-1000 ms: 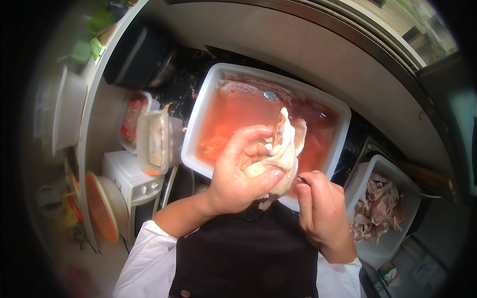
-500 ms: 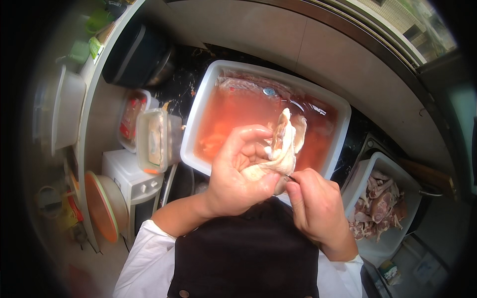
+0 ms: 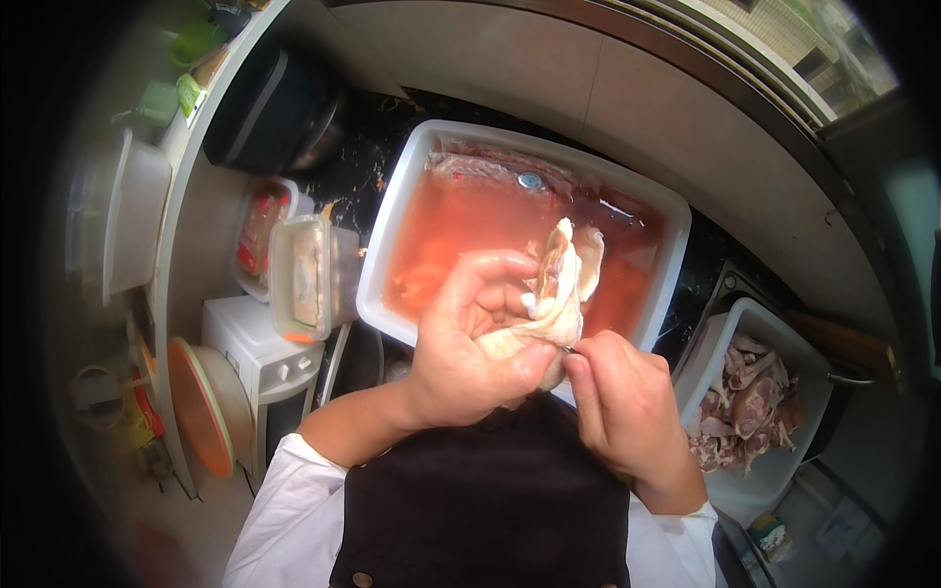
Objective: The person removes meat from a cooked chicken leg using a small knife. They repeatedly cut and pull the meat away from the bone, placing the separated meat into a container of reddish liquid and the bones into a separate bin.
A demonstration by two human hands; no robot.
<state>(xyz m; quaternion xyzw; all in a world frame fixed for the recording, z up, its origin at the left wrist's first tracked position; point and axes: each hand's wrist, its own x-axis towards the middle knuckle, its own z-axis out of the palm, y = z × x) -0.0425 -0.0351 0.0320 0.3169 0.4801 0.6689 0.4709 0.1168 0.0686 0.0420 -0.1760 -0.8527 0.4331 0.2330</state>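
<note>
My left hand [image 3: 470, 353] grips a pale piece of raw poultry [image 3: 554, 294] and holds it up over the near edge of a white rectangular tub [image 3: 392, 245] filled with reddish water. Close against the meat's lower right side, my right hand [image 3: 618, 402] pinches a thin metal tool, likely tweezers [image 3: 573, 349], whose tip touches the skin. More pale meat lies sunk at the far end of the tub.
A second white tub [image 3: 720, 338] on the right holds several pink raw meat pieces. At left stand clear lidded food boxes [image 3: 309, 274], a white appliance [image 3: 250, 353], an orange-rimmed plate [image 3: 196, 407] and a black pot [image 3: 270, 103]. A tiled wall runs behind.
My right hand has moved left and up until its pinched tool meets the meat. The left hand has lowered the meat slightly toward me.
</note>
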